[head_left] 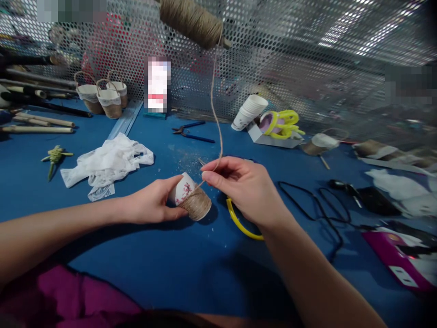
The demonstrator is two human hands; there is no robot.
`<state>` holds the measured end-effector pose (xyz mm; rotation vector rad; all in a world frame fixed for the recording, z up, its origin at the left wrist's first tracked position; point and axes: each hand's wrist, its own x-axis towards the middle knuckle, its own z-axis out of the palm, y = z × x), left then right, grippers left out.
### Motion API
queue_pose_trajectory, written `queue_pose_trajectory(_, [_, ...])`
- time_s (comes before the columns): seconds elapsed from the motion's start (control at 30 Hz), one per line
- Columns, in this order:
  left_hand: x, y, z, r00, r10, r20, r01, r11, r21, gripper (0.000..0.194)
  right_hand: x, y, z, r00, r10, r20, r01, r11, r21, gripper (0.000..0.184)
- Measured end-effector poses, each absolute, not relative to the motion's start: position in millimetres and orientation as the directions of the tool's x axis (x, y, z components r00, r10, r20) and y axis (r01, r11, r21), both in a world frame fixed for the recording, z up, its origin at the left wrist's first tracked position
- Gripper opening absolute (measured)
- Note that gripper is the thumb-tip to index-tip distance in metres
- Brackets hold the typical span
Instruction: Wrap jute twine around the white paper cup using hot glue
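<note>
My left hand [152, 202] is closed round a small paper cup [189, 197] lying on its side, its lower half wound with jute twine. A thin line of that twine [214, 105] is pinched in my right hand [244, 184] just above the cup. From there it climbs to a twine spool [193, 20] hanging at the top of the view. Under my right wrist a yellow-handled tool [241, 223] lies on the blue table [170, 264].
White lace fabric [107, 164] lies at the left. Three finished cup baskets [102, 96] stand at the back left near bamboo sticks [37, 125]. Pliers [191, 132], stacked paper cups [249, 111], a yellow glue gun [282, 123] and black cables [317, 205] lie beyond. A perforated metal screen backs the table.
</note>
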<state>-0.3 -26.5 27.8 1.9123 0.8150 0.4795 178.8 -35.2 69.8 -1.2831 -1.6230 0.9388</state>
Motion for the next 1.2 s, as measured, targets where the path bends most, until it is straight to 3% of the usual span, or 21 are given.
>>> queue_pose_trajectory(0.27, [-2.2, -27.7, 28.1, 0.704, 0.709, 0.032, 0.375, -0.411, 0.831, 0.026, 182.5, -31.1, 61.9, -0.116, 0.984, 0.135, 0.386, 0.17, -0.907, 0.007])
queue_pose_trajectory(1.2, [-4.8, -31.7, 30.7, 0.72, 0.688, 0.091, 0.268, -0.397, 0.878, 0.022, 178.9, -28.2, 54.9, -0.163, 0.982, 0.094, 0.428, 0.156, -0.89, 0.005])
